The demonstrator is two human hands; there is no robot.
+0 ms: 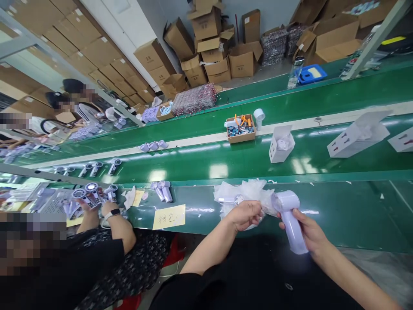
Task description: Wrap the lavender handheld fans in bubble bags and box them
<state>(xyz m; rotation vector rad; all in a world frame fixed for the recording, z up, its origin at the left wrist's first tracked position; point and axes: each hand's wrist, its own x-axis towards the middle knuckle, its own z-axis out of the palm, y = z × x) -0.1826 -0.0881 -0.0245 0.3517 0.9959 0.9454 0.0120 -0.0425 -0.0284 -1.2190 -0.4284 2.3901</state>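
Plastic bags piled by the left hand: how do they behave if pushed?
The plastic bags look floppy, judging by their crumpled, loose edges. Being thin, translucent film, they're probably light and apt to slide or bunch. Pushing them would likely shift the lavender device lying among them.

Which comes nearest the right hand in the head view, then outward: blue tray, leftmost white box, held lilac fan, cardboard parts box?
From the right hand:
1. Lilac fan: in its grip.
2. Leftmost white box: ahead, slightly left.
3. Cardboard parts box: ahead, farther left.
4. Blue tray: ahead, beyond both boxes.
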